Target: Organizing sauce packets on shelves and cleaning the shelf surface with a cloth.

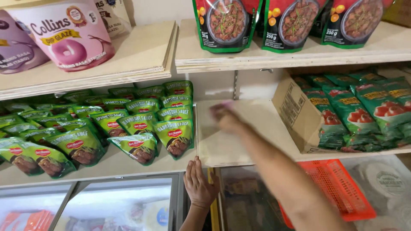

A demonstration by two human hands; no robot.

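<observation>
Left hand (199, 184) flat and open, fingers together, pressed up against the front edge of the middle shelf board (222, 145) near its left corner; it grips nothing. Right hand (224, 117) reaches over the bare stretch of the same board, blurred with motion; whether it is open or closed on anything cannot be told.

The shelf board is pale plywood, lying between the green sauce pouches (173, 137) at its left end and an open cardboard carton (299, 113) towards its right end; judged stiff, fairly light, dry and not slippery, edges possibly rough; best taken by the front edge with a palm beneath.

Packages by place: sauce pouches stand in leaning rows, green with a red oval mark and a dark food picture, on the lower left shelf; the carton holds green pouches with red tomato pictures (368, 107); upper right shelf, at its front edge, three red-and-green pouches (295, 23) showing a bowl of meat; upper left shelf, a pink tub (68, 34) and a purple tub (17, 47); an orange plastic basket (338, 188) below the board's right end; glass-lidded freezer (120, 205) bottom left.
</observation>
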